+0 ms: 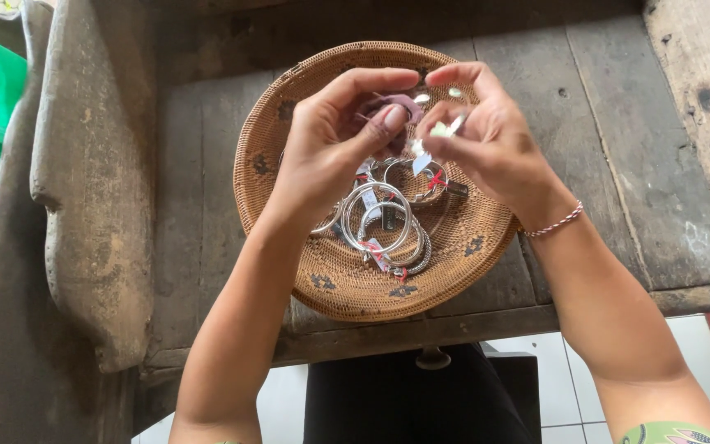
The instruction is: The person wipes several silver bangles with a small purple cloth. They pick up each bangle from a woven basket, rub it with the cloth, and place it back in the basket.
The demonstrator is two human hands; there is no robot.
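My left hand pinches a small pinkish-purple loop of ribbon or cord between thumb and forefinger. My right hand closes its fingertips on a small pale tagged piece, too small to name. Both hang over the round woven rattan basket of silver bangles with red ties. If either pinch slackens, I judge the piece would drop among the bangles, or past the near rim off the dark wooden table.

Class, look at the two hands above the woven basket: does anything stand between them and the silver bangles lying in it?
Nothing visible does. The left hand and right hand hover just above the woven basket, pinching a small pale tagged piece between their fingertips. The silver bangles lie uncovered directly beneath them.
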